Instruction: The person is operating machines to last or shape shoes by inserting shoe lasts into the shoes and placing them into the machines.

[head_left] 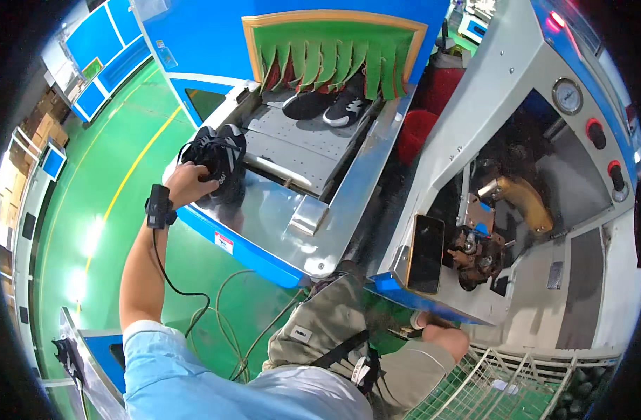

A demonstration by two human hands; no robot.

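My left hand [191,183] reaches to a pair of black sneakers [226,155] with light stripes, at the left corner of the machine's metal shelf [264,234]. Its fingers are closed on the collar of a sneaker, with the thumb at the heel side. The two sneakers stand close together, toes away from me. Farther in, another pair of black sneakers [345,110] with pale soles rests on the perforated conveyor [292,143], partly under the green strip curtain [327,66]. My right hand does not show.
At right stands a second machine with a pressure gauge [567,96], red-ringed knobs [596,133] and a metal clamp mechanism [478,255]. A phone [425,253] leans on its edge. Red bins [417,133] sit between the machines; a wire basket [499,381] is at lower right.
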